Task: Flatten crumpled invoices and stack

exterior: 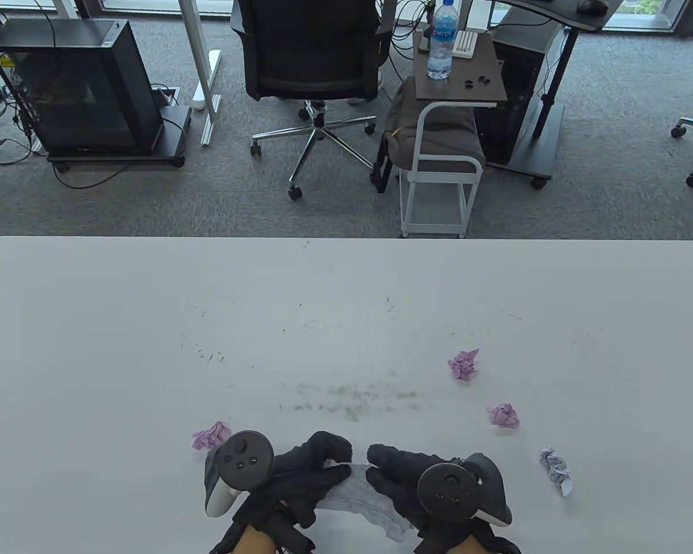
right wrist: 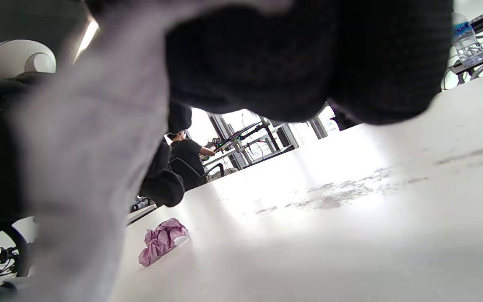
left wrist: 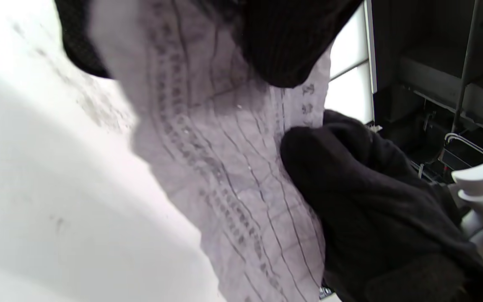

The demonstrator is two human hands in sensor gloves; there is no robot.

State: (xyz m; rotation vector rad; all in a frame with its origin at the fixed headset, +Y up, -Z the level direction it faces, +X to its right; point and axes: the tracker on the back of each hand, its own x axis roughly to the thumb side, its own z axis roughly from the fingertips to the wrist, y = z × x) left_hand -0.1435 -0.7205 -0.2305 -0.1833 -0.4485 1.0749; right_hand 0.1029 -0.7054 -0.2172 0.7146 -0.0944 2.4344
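Both gloved hands hold one white printed invoice (exterior: pixel 358 496) near the table's front edge. My left hand (exterior: pixel 309 470) grips its left part, my right hand (exterior: pixel 401 482) its right part. The sheet is creased and partly spread; its ruled lines show in the left wrist view (left wrist: pixel 224 176), and it fills the left of the right wrist view (right wrist: pixel 86 159). A pink crumpled ball (exterior: pixel 211 435) lies just left of my left hand, also seen in the right wrist view (right wrist: pixel 162 241). Two more pink balls (exterior: pixel 465 365) (exterior: pixel 503 415) and a white crumpled one (exterior: pixel 557 470) lie to the right.
The white table (exterior: pixel 346 300) has grey smudges (exterior: pixel 352 398) in its middle. Beyond its far edge are an office chair (exterior: pixel 312 63), a side cart (exterior: pixel 439 167) with a water bottle (exterior: pixel 442 40), and a dark cabinet (exterior: pixel 81 86).
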